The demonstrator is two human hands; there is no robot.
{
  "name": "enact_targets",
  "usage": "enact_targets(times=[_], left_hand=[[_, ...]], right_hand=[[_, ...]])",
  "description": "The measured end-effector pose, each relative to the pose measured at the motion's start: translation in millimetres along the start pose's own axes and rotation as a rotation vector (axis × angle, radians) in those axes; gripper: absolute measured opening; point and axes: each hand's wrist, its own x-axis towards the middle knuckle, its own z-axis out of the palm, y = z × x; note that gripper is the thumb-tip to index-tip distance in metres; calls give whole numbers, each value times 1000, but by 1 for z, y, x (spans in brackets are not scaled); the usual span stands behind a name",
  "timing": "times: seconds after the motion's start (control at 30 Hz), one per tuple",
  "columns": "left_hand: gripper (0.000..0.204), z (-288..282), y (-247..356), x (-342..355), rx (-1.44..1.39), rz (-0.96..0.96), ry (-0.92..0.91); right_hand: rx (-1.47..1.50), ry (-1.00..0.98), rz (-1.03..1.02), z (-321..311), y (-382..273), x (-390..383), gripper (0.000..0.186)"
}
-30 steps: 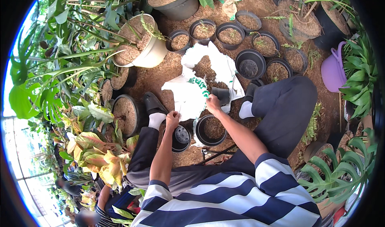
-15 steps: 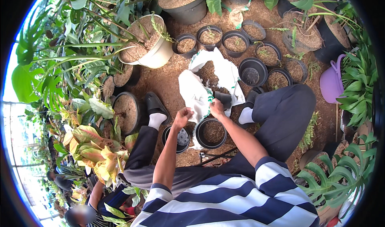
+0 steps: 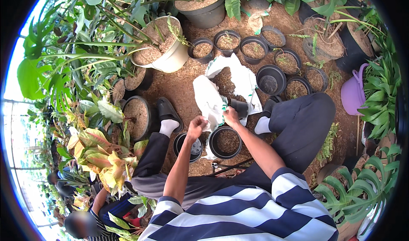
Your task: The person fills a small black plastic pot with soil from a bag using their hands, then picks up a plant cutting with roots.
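A white sack [image 3: 207,97] with green edging lies open on the ground in front of me, brown potting mix inside it. My left hand [image 3: 197,128] pinches the sack's near left edge. My right hand [image 3: 231,117] is closed on the bunched green-edged rim, a little to the right. Just beyond the right hand a small black pot [image 3: 239,108] lies tilted in the sack's mouth. Under my hands stands a black pot [image 3: 226,143] part filled with brown mix. Left of it, partly behind my left forearm, is a black pot [image 3: 195,150] with holes in its base.
Several small pots of seedlings [image 3: 253,50] stand beyond the sack, with an unplanted black pot [image 3: 271,80] at their near side. A cream pot [image 3: 170,55] is far left, a purple bucket [image 3: 352,92] right. Leafy plants surround me; another person [image 3: 91,224] is at lower left.
The view has shifted slightly, so the ground and pots sit a little further right. Both hands stay on the sack; the left one has turned slightly.
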Motion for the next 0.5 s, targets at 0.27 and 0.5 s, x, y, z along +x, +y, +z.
enact_targets(times=[0.27,0.5], left_hand=[[9,-5,-12,0,-15,-14,380],[7,7,-2,-13,-78,-21,-36]], right_hand=[[60,-6,-4,2,7,1,28],[-87,-15,-107,0,-1,-7,19]])
